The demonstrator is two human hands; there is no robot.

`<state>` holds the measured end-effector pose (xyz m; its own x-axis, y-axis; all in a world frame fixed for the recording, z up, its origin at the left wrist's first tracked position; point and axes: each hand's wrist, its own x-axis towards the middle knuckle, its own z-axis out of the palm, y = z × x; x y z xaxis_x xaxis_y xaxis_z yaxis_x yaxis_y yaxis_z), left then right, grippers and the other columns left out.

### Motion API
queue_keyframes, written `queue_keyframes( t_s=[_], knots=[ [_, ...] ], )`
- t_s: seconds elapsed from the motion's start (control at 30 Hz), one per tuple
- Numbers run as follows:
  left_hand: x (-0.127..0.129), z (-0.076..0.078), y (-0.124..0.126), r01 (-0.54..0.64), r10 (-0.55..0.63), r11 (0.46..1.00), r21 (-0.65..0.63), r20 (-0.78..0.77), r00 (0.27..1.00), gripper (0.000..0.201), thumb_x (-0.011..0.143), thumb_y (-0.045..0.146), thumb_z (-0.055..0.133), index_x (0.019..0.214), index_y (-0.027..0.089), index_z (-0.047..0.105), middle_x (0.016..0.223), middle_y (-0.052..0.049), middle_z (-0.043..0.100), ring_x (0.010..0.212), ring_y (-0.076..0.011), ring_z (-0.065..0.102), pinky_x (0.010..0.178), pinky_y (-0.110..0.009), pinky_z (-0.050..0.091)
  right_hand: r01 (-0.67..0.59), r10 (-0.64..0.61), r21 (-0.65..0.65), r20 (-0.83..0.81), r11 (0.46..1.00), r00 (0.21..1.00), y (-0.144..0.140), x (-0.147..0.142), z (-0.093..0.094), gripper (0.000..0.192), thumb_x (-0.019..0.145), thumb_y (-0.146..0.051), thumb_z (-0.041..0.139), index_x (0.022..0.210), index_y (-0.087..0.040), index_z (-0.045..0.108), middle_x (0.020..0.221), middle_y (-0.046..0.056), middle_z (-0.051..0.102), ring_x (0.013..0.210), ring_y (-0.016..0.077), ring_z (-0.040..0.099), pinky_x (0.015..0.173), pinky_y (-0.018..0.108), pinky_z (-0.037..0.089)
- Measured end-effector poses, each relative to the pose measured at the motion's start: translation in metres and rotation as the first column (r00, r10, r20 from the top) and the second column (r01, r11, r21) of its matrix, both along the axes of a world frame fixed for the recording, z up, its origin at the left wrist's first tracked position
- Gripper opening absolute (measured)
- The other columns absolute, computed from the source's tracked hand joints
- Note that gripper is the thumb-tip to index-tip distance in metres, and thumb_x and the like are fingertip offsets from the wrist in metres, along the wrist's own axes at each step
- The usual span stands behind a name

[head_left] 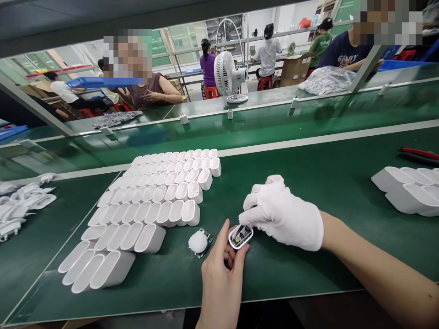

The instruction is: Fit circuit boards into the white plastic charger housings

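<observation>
Currently left hand is pinching an open white shell near the bench's front edge, gloved right hand pressing fingertips into it; many empty shells are waiting alongside, assembly seemingly early.

The one camera sits on the person's head and looks forward and down, close over the near edge of the bench, with co-workers beyond the far edge.
</observation>
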<state>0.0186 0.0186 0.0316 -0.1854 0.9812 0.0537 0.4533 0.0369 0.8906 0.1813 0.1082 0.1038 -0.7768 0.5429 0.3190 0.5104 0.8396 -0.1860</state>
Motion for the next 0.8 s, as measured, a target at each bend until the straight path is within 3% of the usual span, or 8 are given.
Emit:
queue_keyframes(
  t_s=[0.27, 0.57, 0.8],
  knots=[
    [0.0, -0.003, 0.0, -0.016, 0.016, 1.0, 0.019, -0.002, 1.0, 0.058, 0.081, 0.051, 0.061, 0.131, 0.024, 0.051, 0.057, 0.005, 0.048, 0.05, -0.0118, 0.042, 0.053, -0.023, 0.042, 0.098, -0.095, 0.078, -0.049, 0.992, 0.994, 0.003, 0.005, 0.001, 0.019, 0.081, -0.016, 0.052, 0.076, -0.025, 0.068, 0.074, 0.0, 0.066, 0.064, 0.0118, 0.042, 0.062, 0.034, 0.01],
    [0.001, -0.003, 0.0, -0.017, 0.016, 0.999, 0.039, 0.024, 1.0, 0.057, 0.081, 0.048, 0.062, 0.13, 0.023, 0.052, 0.064, 0.004, 0.055, 0.05, -0.0104, 0.041, 0.054, -0.022, 0.043, 0.072, -0.078, 0.074, 0.091, 0.995, 0.993, -0.003, 0.005, 0.008, 0.012, 0.07, -0.011, 0.054, 0.066, -0.02, 0.06, 0.074, -0.001, 0.063, 0.067, 0.013, 0.042, 0.061, 0.034, 0.009],
    [0.001, -0.004, 0.0, -0.005, 0.005, 1.0, 0.029, 0.008, 1.0, 0.055, 0.081, 0.045, 0.062, 0.131, 0.025, 0.051, 0.056, 0.006, 0.048, 0.049, -0.0115, 0.04, 0.053, -0.022, 0.043, 0.117, -0.119, 0.026, 0.086, 0.993, 0.989, -0.004, 0.009, 0.012, 0.014, 0.072, -0.014, 0.051, 0.073, -0.022, 0.062, 0.072, -0.001, 0.06, 0.066, 0.0129, 0.041, 0.063, 0.034, 0.011]
  ],
)
